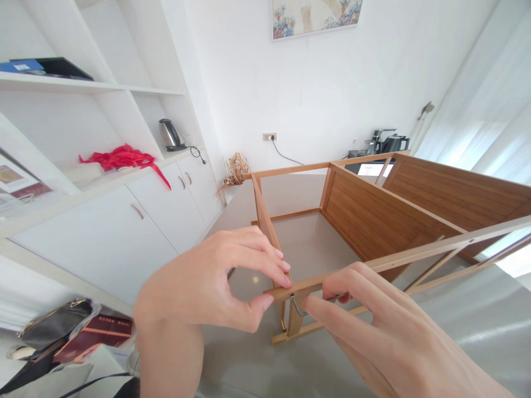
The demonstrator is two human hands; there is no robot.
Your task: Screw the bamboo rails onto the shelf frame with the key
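A wooden shelf frame with slatted panels lies on the glossy grey table. My left hand pinches the near left end of its top rail, thumb in front and fingers over the top. Just right of it, my right hand holds a bent metal hex key. The short end of the key meets the front face of the rail. My fingers partly cover its long arm. Below, a lower rail runs along the same side of the frame.
White shelving on the left holds an electric kettle and a red ribbon. Bags sit at lower left. Dried stalks stand behind the table. A coffee maker and a black kettle are at the far right.
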